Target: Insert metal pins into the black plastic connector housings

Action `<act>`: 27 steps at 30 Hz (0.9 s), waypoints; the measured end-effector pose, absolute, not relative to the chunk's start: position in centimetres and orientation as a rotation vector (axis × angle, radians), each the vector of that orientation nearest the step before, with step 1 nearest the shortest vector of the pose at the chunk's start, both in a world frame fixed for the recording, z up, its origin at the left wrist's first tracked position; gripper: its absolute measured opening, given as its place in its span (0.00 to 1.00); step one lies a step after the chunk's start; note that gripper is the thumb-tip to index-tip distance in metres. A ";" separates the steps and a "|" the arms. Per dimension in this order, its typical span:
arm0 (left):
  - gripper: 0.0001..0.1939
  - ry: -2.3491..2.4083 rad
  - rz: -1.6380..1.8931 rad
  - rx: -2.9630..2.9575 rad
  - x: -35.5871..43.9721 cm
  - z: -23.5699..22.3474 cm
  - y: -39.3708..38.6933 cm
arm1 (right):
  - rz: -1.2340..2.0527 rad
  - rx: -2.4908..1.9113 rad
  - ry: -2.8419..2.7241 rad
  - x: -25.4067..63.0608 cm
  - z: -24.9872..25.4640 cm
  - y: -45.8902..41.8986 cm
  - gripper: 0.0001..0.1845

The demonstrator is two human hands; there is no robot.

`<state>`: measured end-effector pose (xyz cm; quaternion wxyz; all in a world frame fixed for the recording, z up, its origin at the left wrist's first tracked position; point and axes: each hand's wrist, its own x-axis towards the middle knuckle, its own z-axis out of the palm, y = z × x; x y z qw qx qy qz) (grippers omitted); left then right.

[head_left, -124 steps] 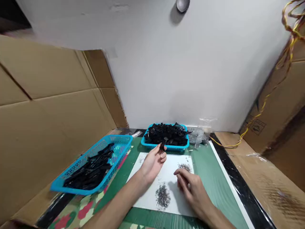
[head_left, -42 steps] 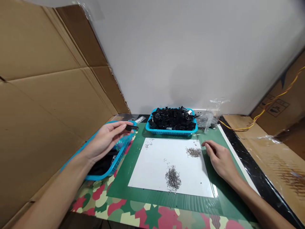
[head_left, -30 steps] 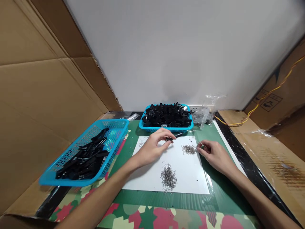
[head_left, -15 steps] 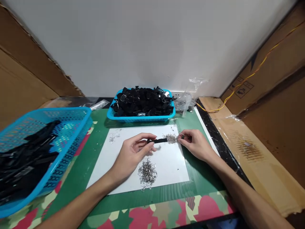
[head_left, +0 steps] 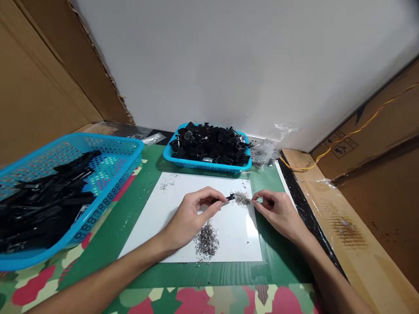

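Observation:
My left hand (head_left: 191, 216) is closed in a pinch on a narrow black strip (head_left: 231, 197), whose free end points right; the rest is covered by the fingers. That end is beside a small heap of tiny metal pieces (head_left: 241, 198). At the heap's right edge, my right hand (head_left: 278, 213) has thumb and forefinger pressed together; what sits between them is too small to make out. A larger heap of small wire-like metal pieces (head_left: 207, 242) lies on the white sheet (head_left: 235, 244) below my left hand.
A blue basket (head_left: 209, 166) full of black parts stands at the back. Another blue basket (head_left: 131, 163) with long black pieces is at left. Clear plastic bags (head_left: 265, 150) lie back right. Cardboard (head_left: 347, 226) borders the right side; scattered metal bits (head_left: 167, 183) lie upper left.
The view has shifted, so everything sits differently in it. The black strip has turned in my left hand and less of it shows. My right hand still pinches beside the small heap.

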<state>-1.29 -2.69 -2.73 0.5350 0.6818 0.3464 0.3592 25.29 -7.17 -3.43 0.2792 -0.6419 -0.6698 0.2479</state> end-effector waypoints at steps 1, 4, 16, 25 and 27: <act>0.07 0.822 0.849 1.626 -1.3 -2.8 -2.7 | 0.651 -1.724 -1.808 25.3 -3.5 -7.2 0.11; 0.07 0.819 0.839 1.650 -1.4 -2.9 -2.8 | 0.581 -1.749 -1.862 25.3 -3.7 -7.2 0.10; 0.07 0.828 0.839 1.684 -1.3 -3.2 -3.0 | -0.096 -1.478 -2.339 26.2 -5.5 -8.1 0.11; 0.07 0.815 0.863 1.693 -1.3 -3.1 -3.3 | -0.424 -1.319 -2.482 26.2 -5.1 -8.0 0.18; 0.08 0.794 0.874 1.698 -1.3 -3.0 -3.3 | -0.447 -1.313 -2.438 26.2 -5.0 -8.0 0.19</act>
